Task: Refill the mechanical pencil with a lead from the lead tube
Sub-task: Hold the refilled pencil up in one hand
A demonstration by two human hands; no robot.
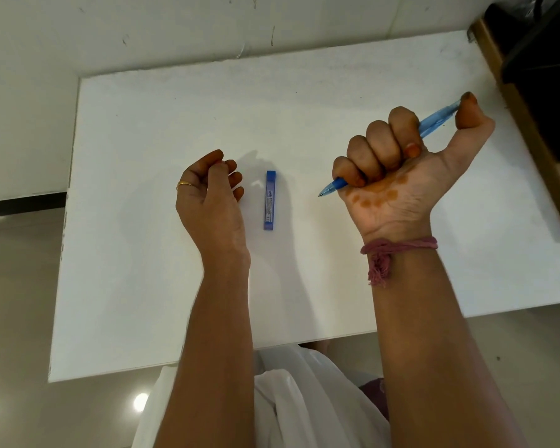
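- The bench [143, 286] is a flat, matte white rectangular board with faint dark specks; pale glossy floor shows to its left and near side; a scuffed white wall stands at the far side.
- The lead tube [270, 200] is a slim, straight-edged blue plastic case, translucent, lying flat on the bench with its long axis running near to far; a label with fine print runs along its face, too small to read.
- The mechanical pencil [434, 122] is translucent blue plastic, slender and round; its pointed tip aims left and near, its far end reaches up to the right.
- The right hand [398, 166] is clenched in a fist round the pencil's barrel, palm facing the camera; the thumb tip presses on the pencil's far end; orange stain marks the palm and fingertips; a frayed pinkish thread band [398, 245] circles the wrist.
- The left hand [212, 195] sits just left of the lead tube, apart from it, fingers loosely curled and grasping nothing; a gold ring [185, 185] sits on one finger.
- White, thin fabric [298, 399] drapes below the bench's near edge.
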